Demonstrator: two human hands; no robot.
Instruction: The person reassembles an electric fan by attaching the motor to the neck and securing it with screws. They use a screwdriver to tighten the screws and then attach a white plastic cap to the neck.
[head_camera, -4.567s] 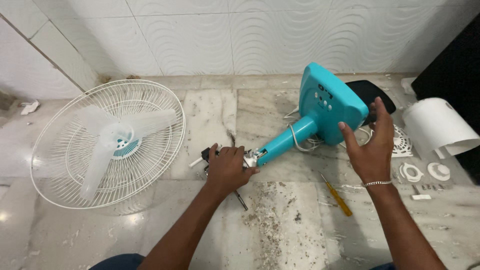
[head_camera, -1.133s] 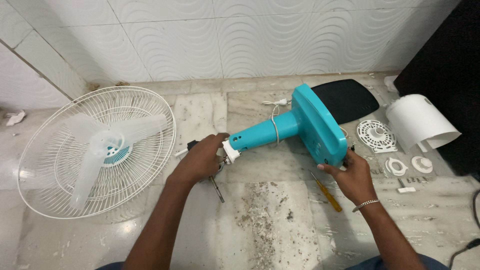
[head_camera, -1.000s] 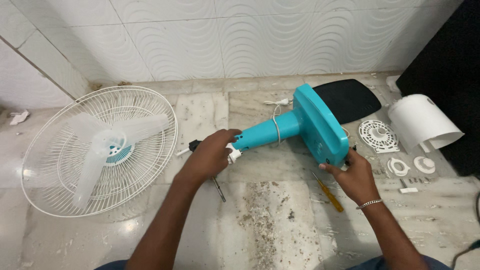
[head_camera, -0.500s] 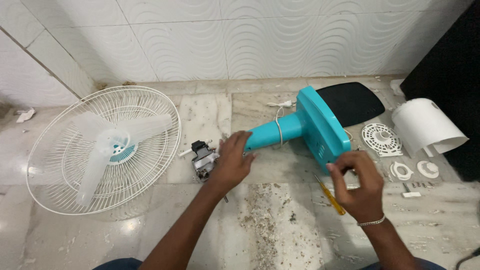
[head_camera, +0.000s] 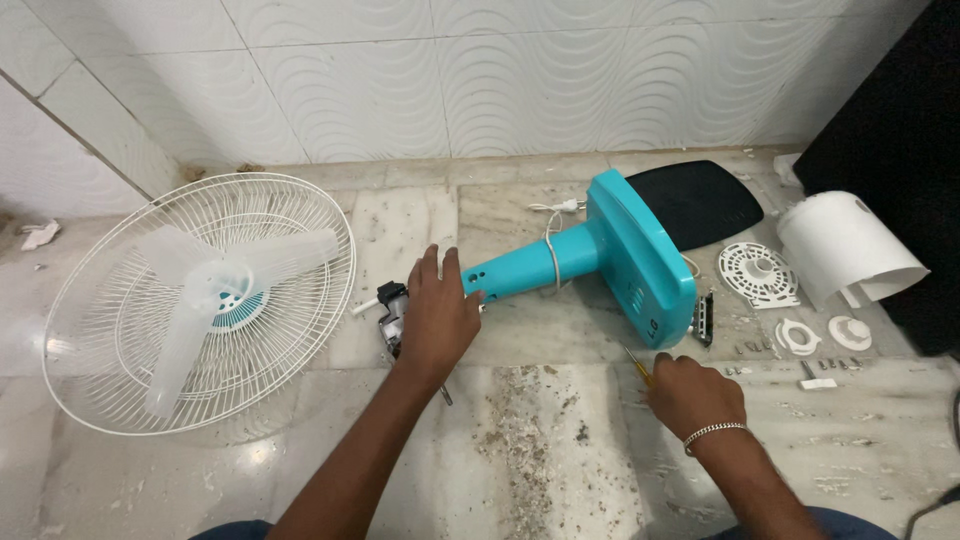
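— What are your hands doing right now?

— My left hand (head_camera: 437, 315) is lying open, fingers spread, over the small metal motor part (head_camera: 391, 316) at the narrow end of the teal fan stand (head_camera: 600, 255). My right hand (head_camera: 693, 393) is curling closed around the yellow screwdriver (head_camera: 636, 364) on the marble floor (head_camera: 560, 450), just below the stand's wide base.

— Where is the stand lying?

— It is resting on its side on the floor, neck pointing toward my left hand, a white cord (head_camera: 552, 240) looping round the neck, the black plate (head_camera: 700, 200) behind it.

— How is it going to handle?

— I am judging it as hollow plastic: stiff, light, a bit slick. The neck looks like the best place to grip, since the base is broad and awkward. The motor part looks dense and sharp-edged, so I would be taking it by its sides.

— Anything else nearby?

— The white fan guard with its blades (head_camera: 200, 290) is sitting to the left, and the white plastic pieces (head_camera: 800, 330) are lying to the right.
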